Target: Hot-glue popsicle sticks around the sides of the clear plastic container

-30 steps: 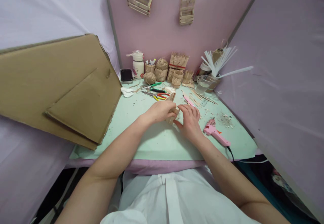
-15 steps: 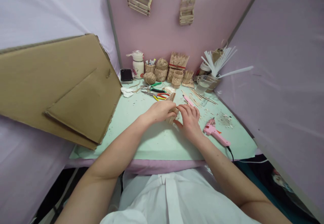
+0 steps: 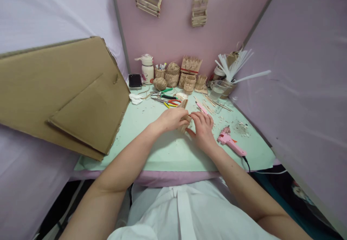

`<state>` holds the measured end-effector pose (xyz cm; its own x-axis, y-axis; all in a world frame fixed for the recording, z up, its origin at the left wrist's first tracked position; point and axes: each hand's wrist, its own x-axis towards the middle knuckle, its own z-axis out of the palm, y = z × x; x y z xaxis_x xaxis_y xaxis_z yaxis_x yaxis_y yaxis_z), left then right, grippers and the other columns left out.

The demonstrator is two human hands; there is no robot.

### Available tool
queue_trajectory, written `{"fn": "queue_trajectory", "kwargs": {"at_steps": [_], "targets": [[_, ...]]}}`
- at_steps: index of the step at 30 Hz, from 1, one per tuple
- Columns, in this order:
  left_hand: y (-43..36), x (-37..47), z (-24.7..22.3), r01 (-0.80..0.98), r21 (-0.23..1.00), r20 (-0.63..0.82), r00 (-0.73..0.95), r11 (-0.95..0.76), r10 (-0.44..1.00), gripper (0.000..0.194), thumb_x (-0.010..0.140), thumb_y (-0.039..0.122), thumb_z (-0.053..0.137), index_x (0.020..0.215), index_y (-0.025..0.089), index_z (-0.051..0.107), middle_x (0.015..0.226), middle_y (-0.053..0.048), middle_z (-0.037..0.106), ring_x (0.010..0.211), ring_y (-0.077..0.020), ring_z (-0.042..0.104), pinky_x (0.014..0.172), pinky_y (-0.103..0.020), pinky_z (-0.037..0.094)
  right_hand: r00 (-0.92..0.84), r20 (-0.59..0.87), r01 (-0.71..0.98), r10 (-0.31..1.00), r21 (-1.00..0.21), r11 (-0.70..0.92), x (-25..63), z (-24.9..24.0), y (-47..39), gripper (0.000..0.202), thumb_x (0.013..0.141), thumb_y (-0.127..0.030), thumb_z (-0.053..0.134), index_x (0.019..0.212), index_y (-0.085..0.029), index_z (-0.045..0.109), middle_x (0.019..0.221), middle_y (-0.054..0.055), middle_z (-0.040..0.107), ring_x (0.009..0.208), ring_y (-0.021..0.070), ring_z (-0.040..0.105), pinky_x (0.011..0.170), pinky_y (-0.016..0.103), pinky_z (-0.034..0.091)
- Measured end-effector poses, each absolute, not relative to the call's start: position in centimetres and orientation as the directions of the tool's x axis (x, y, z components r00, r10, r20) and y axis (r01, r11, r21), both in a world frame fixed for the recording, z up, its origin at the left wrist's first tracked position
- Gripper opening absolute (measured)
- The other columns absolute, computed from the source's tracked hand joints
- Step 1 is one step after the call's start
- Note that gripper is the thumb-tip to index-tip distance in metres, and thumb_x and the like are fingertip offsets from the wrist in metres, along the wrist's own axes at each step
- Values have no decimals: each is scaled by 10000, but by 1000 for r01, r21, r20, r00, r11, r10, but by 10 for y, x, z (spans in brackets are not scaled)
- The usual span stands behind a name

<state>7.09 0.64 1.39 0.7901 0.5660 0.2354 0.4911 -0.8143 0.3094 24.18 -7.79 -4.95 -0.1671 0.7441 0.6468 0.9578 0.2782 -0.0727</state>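
Note:
My left hand [image 3: 173, 119] is closed around a small light-brown wooden craft piece [image 3: 184, 103], whose top end sticks up past the fingers. Most of that piece is hidden by the hand, so its full shape cannot be made out. From the other side, my right hand [image 3: 202, 126] curls its fingers against the piece's right edge, thumb lower down. Both hands are just above the green table cover [image 3: 162, 153]. Right behind them lie pliers with red and yellow handles [image 3: 173, 103] and a pink pen-like cutter [image 3: 201, 107].
A pink glue gun [image 3: 231, 142] with a cord lies right of my hands, near wood scraps [image 3: 242, 128]. Large cardboard [image 3: 81, 66] leans at left. Along the back stand a white bottle [image 3: 148, 70], a twine ball [image 3: 160, 84], decorated pots [image 3: 189, 84] and glue sticks [image 3: 235, 64].

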Motion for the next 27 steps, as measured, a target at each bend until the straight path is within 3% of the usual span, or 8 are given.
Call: {"fn": "queue_trajectory", "kwargs": {"at_steps": [27], "targets": [[3, 70, 18, 498, 324, 230, 783, -804, 578, 144, 850, 296, 564, 909, 195, 648, 963, -54, 698, 911, -220, 634, 713, -280, 435, -160, 627, 958, 762, -88, 273, 240, -43, -82, 482, 866, -256, 614, 1324, -221, 467, 1296, 126, 592, 1268, 295, 474, 1116, 513, 233]]}}
